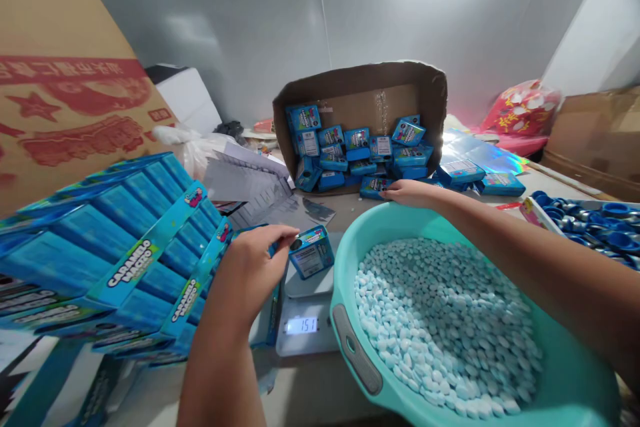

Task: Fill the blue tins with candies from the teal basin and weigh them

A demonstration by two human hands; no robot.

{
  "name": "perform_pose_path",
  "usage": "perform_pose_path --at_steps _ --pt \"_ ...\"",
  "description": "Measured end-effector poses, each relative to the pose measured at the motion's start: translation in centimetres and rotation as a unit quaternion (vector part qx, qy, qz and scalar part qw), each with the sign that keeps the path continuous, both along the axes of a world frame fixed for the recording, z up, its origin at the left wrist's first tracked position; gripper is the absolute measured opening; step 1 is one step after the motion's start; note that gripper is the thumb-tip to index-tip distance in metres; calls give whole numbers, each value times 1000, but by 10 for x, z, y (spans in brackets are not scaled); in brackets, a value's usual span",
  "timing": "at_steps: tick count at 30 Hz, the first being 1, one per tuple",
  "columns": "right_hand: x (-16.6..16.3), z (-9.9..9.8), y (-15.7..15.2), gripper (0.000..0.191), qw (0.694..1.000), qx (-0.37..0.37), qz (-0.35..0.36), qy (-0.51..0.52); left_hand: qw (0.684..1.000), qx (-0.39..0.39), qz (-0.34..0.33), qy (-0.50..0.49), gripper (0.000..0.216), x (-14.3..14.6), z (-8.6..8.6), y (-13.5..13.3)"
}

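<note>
My left hand (260, 260) is closed in a pinch beside a small blue candy box (311, 252) that rests on a digital scale (306, 310) reading 151; a blue piece shows between its fingers. My right hand (411, 192) reaches past the teal basin (350, 260) and lies on a small blue box (374, 187) at the mouth of a tipped cardboard box (360, 90) that holds several such boxes. The basin is full of pale blue and white candy tablets (445, 320).
Stacked blue display cartons (115, 247) labelled Caramelo Macizo fill the left. A big printed cardboard box (65, 80) stands behind them. A tray of blue caps (595, 223) sits at the right, with a cardboard box (595, 137) and a red bag (520, 110) beyond.
</note>
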State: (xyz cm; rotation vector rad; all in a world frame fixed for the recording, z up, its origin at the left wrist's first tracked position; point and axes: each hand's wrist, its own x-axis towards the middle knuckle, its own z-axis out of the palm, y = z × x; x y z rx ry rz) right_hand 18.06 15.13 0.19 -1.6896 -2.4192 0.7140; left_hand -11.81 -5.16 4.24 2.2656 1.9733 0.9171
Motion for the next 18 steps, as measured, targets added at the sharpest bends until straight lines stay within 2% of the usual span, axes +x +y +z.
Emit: perform_pose_path --at_steps 5,10,13,16,18 --pt "0 0 0 45 1000 6 -2 -5 999 -11 6 35 23 0 -3 5" --pt "-1 2 -2 44 1000 4 -4 -9 997 -58 4 44 26 -2 -4 8" --pt "-1 4 -4 46 1000 1 -5 -10 998 -41 -4 38 26 -1 -5 7" --pt "-2 6 -6 47 1000 -2 -8 -14 999 7 -45 25 24 9 -4 5" --pt "-3 7 -7 47 1000 -6 -10 -17 995 29 -99 -7 21 25 -4 0"
